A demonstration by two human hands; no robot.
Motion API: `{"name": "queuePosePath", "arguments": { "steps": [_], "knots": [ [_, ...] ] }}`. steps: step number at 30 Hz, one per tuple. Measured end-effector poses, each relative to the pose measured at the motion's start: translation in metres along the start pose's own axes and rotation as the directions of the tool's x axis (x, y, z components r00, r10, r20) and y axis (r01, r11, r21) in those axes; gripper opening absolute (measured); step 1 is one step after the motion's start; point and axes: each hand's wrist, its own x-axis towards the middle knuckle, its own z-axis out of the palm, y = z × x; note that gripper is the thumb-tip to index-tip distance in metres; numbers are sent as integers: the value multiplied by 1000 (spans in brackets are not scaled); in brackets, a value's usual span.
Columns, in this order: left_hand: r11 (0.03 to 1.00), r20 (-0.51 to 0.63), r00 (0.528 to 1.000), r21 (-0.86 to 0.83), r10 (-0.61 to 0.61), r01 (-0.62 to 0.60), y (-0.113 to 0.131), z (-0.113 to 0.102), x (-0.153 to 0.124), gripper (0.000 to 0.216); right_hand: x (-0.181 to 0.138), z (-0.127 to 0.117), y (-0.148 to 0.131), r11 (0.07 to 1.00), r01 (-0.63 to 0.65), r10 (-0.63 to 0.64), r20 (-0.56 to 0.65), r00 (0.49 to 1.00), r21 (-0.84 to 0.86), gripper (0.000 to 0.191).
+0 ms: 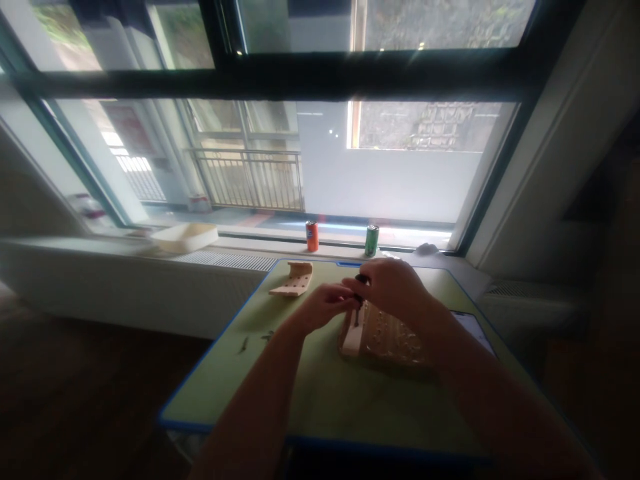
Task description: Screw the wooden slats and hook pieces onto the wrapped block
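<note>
My right hand (393, 281) grips the dark handle of a small screwdriver (357, 316) from above, its fingers closed. The fingers of my left hand (326, 305) pinch around the same tool, just below the right hand's fingers. The shaft points down at a pale wooden strip (353, 341); whether the tip sits on a screw is too small to tell. Beneath and beside the strip lies a clear plastic tray (395, 352) with brownish contents, partly hidden by my right forearm.
On the green table (320, 407) rest a bent wooden piece with holes (294, 283), small dark bits (243, 345) and a phone-like screen (474, 328). A red-orange can (312, 237), a green can (371, 241) and a pale basin (184, 239) stand along the windowsill.
</note>
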Motion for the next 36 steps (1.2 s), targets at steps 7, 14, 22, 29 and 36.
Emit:
{"name": "queuePosePath", "arguments": {
  "steps": [7,14,22,29,36],
  "knots": [
    [998,46,999,58,-19,17,4,-5,-2,27,1,-8,5,972,170,-187,99,977,163,27],
    [997,2,1000,69,-28,28,-5,-4,-3,26,1,-1,-5,997,63,-66,77,995,50,50],
    [999,64,997,-4,-39,39,0,-6,-3,28,-3,-3,2,958,75,-101,82,992,276,24],
    [996,64,996,-50,-65,68,-6,-1,-2,23,0,8,3,963,39,-51,38,998,265,36],
    [967,75,994,-235,-84,99,-3,-3,-2,24,-2,0,-1,924,-7,-44,125,991,383,28]
  ]
}}
